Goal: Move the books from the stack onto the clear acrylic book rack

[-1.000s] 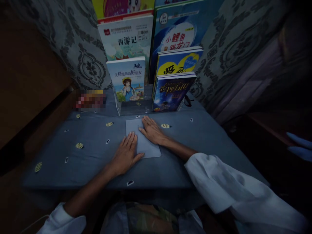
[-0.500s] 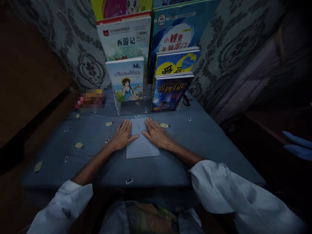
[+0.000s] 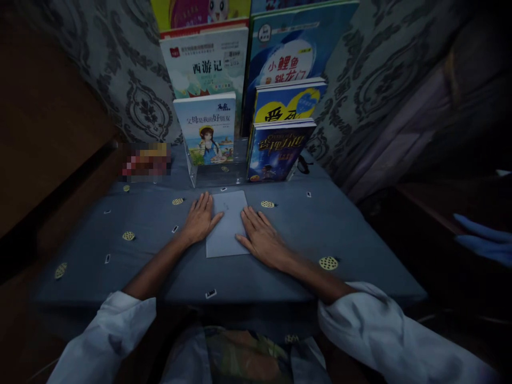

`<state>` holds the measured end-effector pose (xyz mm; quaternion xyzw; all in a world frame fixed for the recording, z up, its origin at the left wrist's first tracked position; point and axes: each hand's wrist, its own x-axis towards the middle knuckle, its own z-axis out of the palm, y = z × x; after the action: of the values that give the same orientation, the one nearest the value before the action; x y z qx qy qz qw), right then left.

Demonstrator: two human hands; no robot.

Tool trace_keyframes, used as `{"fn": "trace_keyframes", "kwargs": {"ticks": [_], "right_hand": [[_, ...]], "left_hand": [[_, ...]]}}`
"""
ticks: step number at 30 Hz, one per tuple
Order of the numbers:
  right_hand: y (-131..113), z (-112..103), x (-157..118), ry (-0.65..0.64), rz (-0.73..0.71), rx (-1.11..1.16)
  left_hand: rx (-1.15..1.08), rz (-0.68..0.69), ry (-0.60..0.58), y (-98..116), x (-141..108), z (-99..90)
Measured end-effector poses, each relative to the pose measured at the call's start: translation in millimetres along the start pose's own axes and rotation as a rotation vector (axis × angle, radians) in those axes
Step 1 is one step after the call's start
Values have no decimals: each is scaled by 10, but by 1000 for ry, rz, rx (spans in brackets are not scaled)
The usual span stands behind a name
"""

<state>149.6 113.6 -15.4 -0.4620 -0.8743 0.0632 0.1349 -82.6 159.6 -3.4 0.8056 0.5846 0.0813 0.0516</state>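
In the head view, a pale sheet or thin booklet (image 3: pixel 227 234) lies flat at the middle of the cloth-covered table (image 3: pixel 160 277), with small faint marks near its far end; in this dim light I can't be sure which of the two it is. The left hand (image 3: pixel 199 218) lies palm down at its left edge, open, fingers nearly straight and close together, thumb reaching onto the pale surface. The right hand (image 3: pixel 261 234) is also palm down and open, fingers slightly spread, over its right edge, thumb pointing inward. Neither hand grips anything; both simply rest on it. Beyond its far end stands a clear rack (image 3: pixel 222 176) with upright books (image 3: pixel 208 130) in two columns, a blue-and-gold one at the near right. Dark glasses or a similar item (image 3: pixel 304 164) lie just right of the rack. At the far left of the table is a pixelated red and yellow item (image 3: pixel 146 160). Yellow fruit prints dot the grey-blue cloth.
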Motion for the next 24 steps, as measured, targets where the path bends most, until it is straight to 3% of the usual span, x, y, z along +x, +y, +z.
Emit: {"fn": "trace_keyframes", "kwargs": {"ticks": [11,24], "right_hand": [[-175,27,-428,77,-48,-40],[-267,42,-672,113,-73,-34]], "left_hand": [[45,41,83,39,-146,56],[10,92,140,125,-464,148]]}}
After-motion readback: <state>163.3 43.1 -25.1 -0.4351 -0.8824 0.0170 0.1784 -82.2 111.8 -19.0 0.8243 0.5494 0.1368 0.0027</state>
